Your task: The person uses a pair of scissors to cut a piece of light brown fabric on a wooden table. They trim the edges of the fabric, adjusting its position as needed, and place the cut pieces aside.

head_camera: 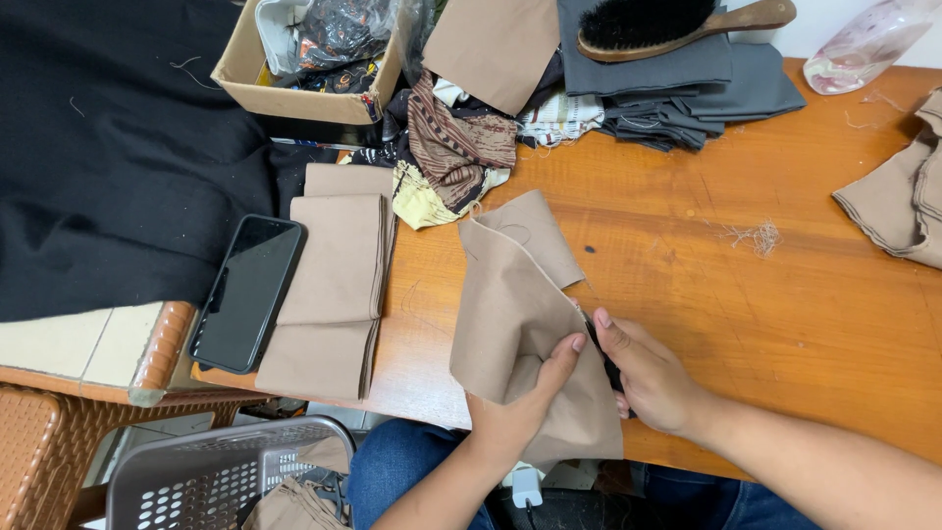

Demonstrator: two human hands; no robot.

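My left hand (520, 407) pinches the lower edge of a tan fabric piece (510, 304) that stands up from the wooden table (785, 294) near its front edge. My right hand (648, 378) is closed on a small dark tool (606, 363), mostly hidden, right against the fabric's right edge. What kind of tool it is I cannot tell. Both hands touch the same cloth, thumbs close together.
A stack of folded tan pieces (339, 285) and a black phone (247, 291) lie to the left. Black cloth (108, 167), a cardboard box (314, 59), patterned scraps (456, 147), grey fabric with a brush (677, 25) sit behind. More tan cloth (903, 196) lies at right; a grey basket (216, 476) stands below.
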